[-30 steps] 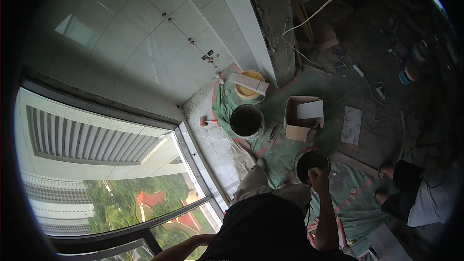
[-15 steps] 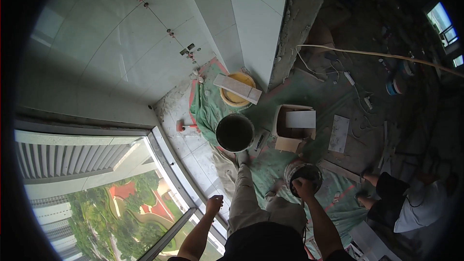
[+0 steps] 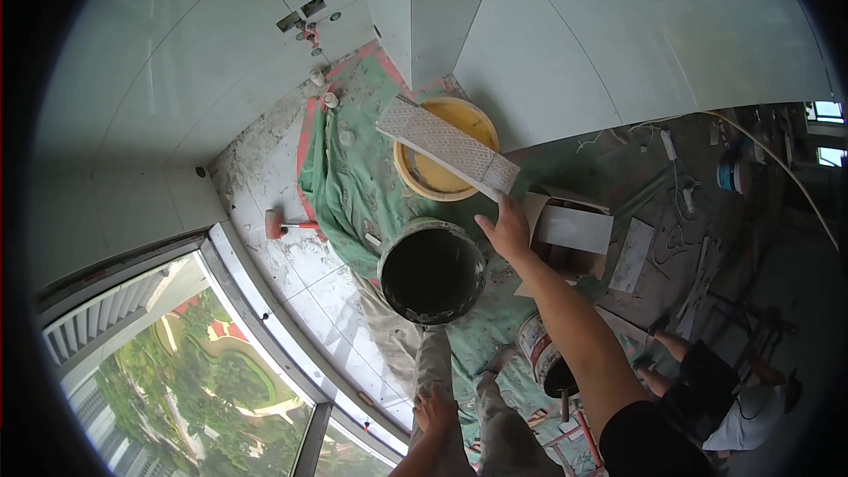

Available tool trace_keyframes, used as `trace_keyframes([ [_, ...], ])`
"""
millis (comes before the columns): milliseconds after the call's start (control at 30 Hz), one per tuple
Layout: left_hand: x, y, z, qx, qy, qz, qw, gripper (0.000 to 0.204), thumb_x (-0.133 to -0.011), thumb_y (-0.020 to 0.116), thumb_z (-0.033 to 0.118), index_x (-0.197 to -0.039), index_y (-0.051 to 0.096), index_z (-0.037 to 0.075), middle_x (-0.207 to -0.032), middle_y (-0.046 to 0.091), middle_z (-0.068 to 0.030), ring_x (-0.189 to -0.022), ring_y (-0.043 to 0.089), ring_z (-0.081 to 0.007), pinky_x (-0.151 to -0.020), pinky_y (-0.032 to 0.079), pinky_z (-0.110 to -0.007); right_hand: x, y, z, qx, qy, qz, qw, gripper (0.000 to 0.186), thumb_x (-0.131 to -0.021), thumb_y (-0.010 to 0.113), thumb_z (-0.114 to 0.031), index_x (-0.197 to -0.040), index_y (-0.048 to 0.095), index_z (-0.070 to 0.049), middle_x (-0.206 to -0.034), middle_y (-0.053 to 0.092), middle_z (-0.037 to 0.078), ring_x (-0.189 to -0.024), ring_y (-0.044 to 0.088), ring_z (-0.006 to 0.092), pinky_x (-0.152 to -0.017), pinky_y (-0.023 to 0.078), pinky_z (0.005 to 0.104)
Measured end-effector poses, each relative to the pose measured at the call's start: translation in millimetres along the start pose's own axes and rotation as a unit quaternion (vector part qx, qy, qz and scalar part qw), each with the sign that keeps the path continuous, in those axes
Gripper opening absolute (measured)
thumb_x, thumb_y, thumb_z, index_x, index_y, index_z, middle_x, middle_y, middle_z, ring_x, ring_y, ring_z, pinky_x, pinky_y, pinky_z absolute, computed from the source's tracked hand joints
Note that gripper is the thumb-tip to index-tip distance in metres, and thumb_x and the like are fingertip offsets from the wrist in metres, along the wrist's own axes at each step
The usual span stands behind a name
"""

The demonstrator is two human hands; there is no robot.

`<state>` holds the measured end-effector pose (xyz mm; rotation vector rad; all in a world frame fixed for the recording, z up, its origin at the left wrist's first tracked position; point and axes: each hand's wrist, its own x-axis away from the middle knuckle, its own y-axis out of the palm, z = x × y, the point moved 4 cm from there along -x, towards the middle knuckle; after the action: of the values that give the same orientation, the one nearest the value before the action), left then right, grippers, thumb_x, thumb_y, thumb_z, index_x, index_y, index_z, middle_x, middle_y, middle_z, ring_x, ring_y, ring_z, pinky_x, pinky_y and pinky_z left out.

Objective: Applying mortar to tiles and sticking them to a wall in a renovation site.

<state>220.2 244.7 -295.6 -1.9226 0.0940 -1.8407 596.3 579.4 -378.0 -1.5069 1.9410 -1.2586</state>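
My right hand (image 3: 508, 231) is stretched forward with thumb and fingers apart, at the near end of a pale tile strip (image 3: 446, 146). Whether the fingertips touch the tile is hard to tell. The strip lies slanted across the rim of a round yellow tub (image 3: 490, 128), its patterned side up. My left hand (image 3: 435, 408) rests on my left trouser leg, fingers apparently laid along it. Between my feet and the tub stands a large dark bucket (image 3: 389, 291) with a mortar-smeared rim. Beside my right forearm is a smaller bucket (image 3: 534, 340) with a handle-like piece sticking out.
An open cardboard box (image 3: 605, 252) holds a white tile, with another tile (image 3: 632, 256) beside it. A red-headed mallet (image 3: 276, 224) lies near the window (image 3: 212, 362). A green sheet (image 3: 340, 159) covers the floor. A co-worker (image 3: 751, 406) is at the right.
My right hand has left the smaller bucket and reached forward to the tile strip. My left hand has come down onto my leg. The view has shifted closer to the tub and large bucket.
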Motion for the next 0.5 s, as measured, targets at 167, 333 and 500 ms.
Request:
trace_keyframes([
  [167,-4.7,-8.2,-3.0,0.008,-0.004,0.029,1.0,0.064,-0.088,0.09,0.04,-0.143,0.07,0.015,-0.167,0.058,-0.0253,-0.154,0.055,-0.0496,-0.12,0.053,-0.06,-113.2,21.7,-39.2,0.137,-0.085,0.022,0.987,0.112,-0.089,0.1,-0.034,-0.177,0.037,-0.008,-0.167,0.052,0.028,-0.153,0.053,0.0482,-0.129,0.042,0.0598],
  [333,-6.0,-18.8,-4.0,0.013,0.003,0.043,0.999,0.065,-0.089,0.088,0.044,-0.146,0.071,0.016,-0.164,0.06,-0.0242,-0.152,0.057,-0.0483,-0.119,0.054,-0.059,-141.7,37.5,-43.1,0.2,-0.108,-0.007,0.974,0.121,-0.085,0.101,-0.034,-0.181,0.032,-0.008,-0.164,0.053,0.028,-0.152,0.052,0.0478,-0.131,0.042,0.0588],
  [500,-8.9,-24.9,-0.3,0.002,0.003,0.051,0.999,0.063,-0.09,0.086,0.044,-0.145,0.072,0.016,-0.162,0.062,-0.0224,-0.148,0.06,-0.0474,-0.118,0.054,-0.059,-146.1,35.5,-36.8,0.18,-0.106,-0.054,0.977,0.122,-0.084,0.102,-0.031,-0.181,0.031,-0.008,-0.159,0.055,0.027,-0.151,0.053,0.047,-0.13,0.044,0.0575],
])
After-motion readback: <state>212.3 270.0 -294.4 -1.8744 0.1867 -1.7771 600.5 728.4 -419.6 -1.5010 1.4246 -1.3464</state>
